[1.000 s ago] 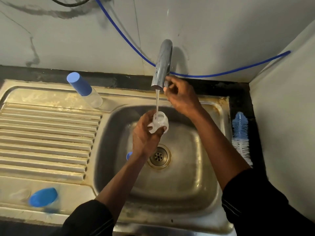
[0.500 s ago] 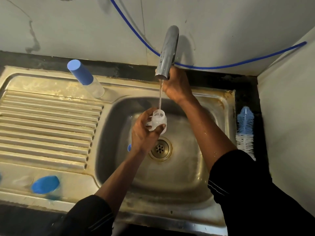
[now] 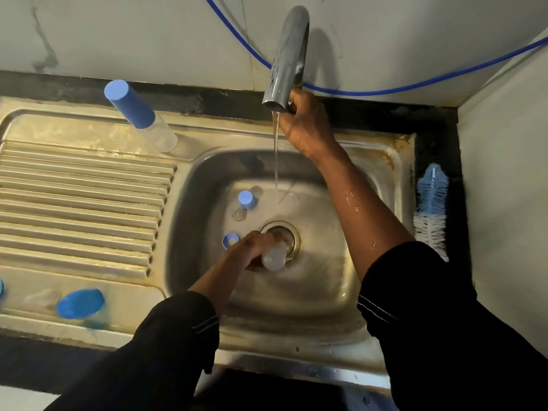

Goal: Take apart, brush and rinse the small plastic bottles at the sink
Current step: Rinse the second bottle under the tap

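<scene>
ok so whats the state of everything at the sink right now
tap: running
left hand: holding the clear bottle
clear bottle: low over the drain, out of the stream
right hand: at the tap, grip hidden
tall bottle: capped, upright on the sink rim
small bottle: capped, in the basin
loose cap: off, in the basin
brush: lying idle right of the sink
front bottle: capped, on the drainboard, blurred

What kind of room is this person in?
Most likely a kitchen or washing-up corner: a steel sink with a ribbed draining board, a tap running water into it, and a blue-and-white bottle brush lying beside the basin.
</scene>
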